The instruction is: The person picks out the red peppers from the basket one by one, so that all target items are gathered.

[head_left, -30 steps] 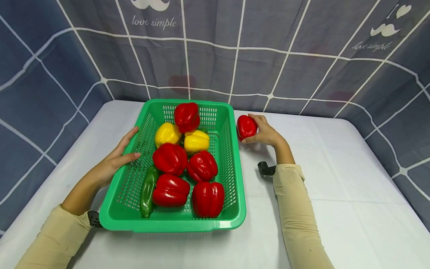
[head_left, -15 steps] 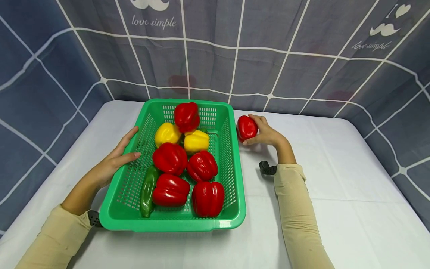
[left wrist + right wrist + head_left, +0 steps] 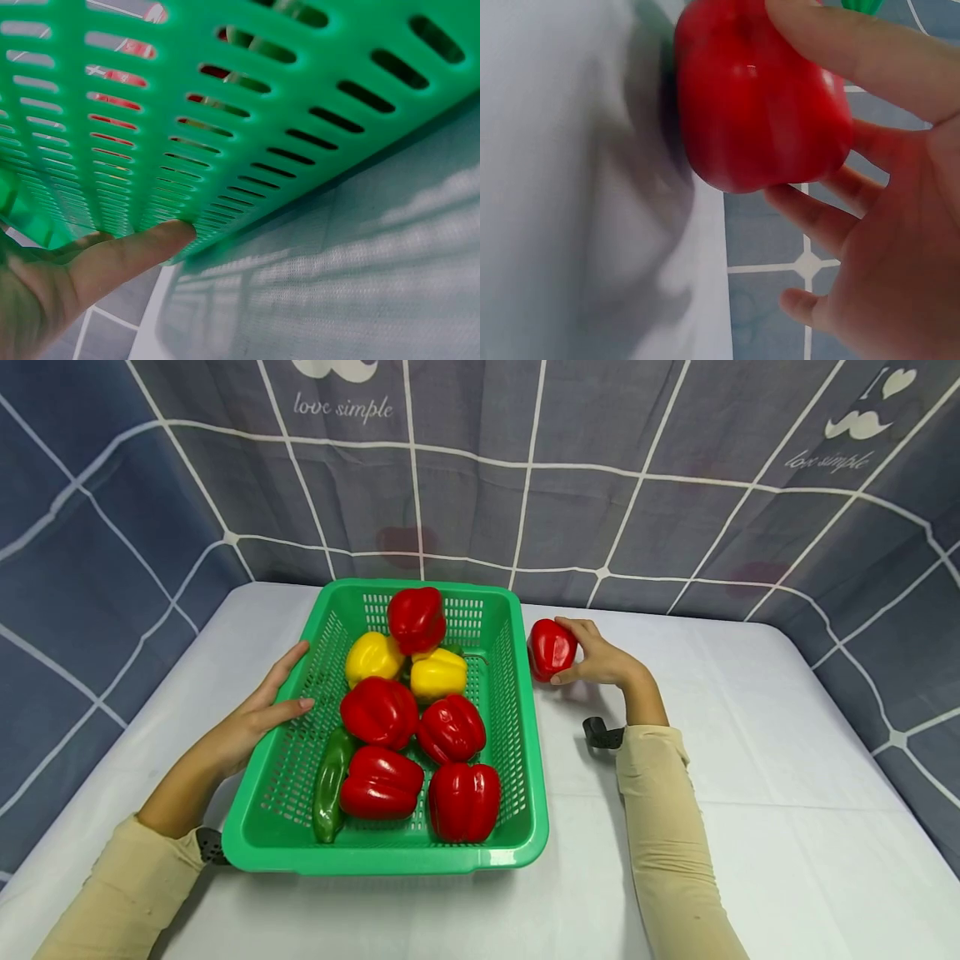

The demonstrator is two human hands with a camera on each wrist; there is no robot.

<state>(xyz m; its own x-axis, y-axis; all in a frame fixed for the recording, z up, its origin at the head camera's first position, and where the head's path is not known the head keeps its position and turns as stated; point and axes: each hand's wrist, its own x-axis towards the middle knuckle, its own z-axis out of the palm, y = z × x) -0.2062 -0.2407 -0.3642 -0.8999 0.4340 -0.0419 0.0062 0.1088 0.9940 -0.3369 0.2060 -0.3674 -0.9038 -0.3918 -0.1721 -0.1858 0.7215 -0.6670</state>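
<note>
A red bell pepper [image 3: 552, 650] sits just right of the green basket [image 3: 536, 777], pinched between the thumb and fingers of my right hand [image 3: 603, 657]. The right wrist view shows the thumb along one side of this pepper [image 3: 761, 105] and fingertips against the other, close over the white cloth. My left hand [image 3: 251, 722] rests at the basket's left side with thumb and fingers fairly straight; the left wrist view has its thumb [image 3: 142, 251] against the slotted wall. Inside the basket lie several red bell peppers [image 3: 380, 712], two yellow ones [image 3: 438, 675] and a long green pepper [image 3: 330, 787].
White cloth covers the table [image 3: 765, 760] under the basket and both arms. A grey-blue curtain [image 3: 480, 468] with white lines hangs along the back and sides. Black wrist mounts [image 3: 602, 733] sit beside both sleeves.
My right hand and the red bell pepper have shifted slightly right and toward me, the pepper looking a little larger. The left hand keeps its place at the basket.
</note>
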